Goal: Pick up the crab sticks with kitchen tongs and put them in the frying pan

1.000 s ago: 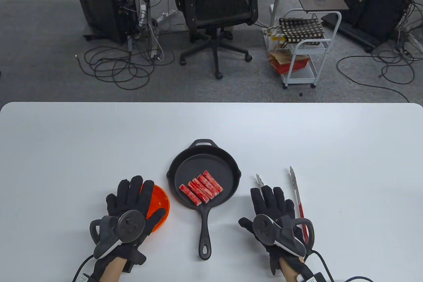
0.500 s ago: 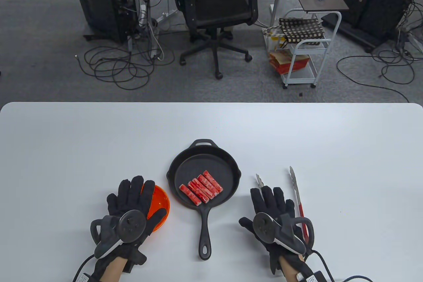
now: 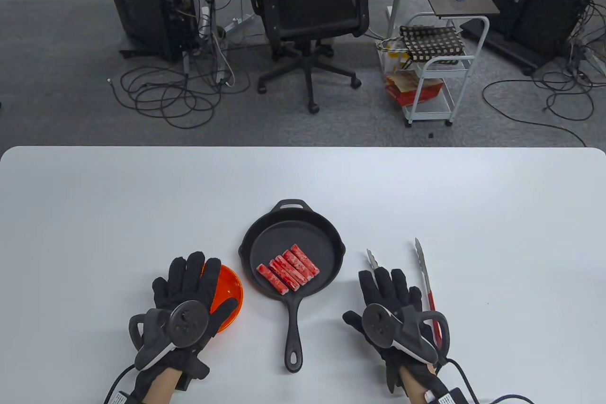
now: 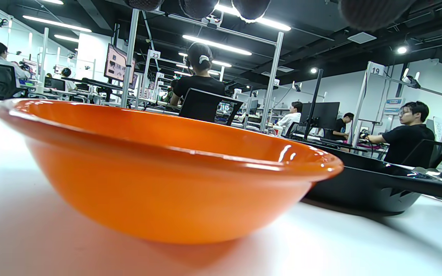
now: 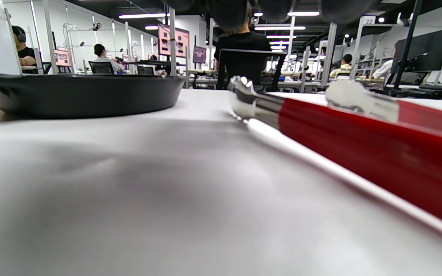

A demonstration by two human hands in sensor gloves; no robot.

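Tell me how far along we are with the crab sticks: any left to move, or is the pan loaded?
Looks done: five crab sticks lie side by side in the frying pan, and the orange bowl shows none in its visible part. In hand: nothing. The tongs lie on the table, partly under the flat right hand; the left hand rests over the bowl. Left: apparently nothing.

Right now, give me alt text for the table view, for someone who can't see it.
Five crab sticks lie in a black frying pan on a white table. The left hand rests flat over an orange bowl; the right hand rests flat over the tongs.
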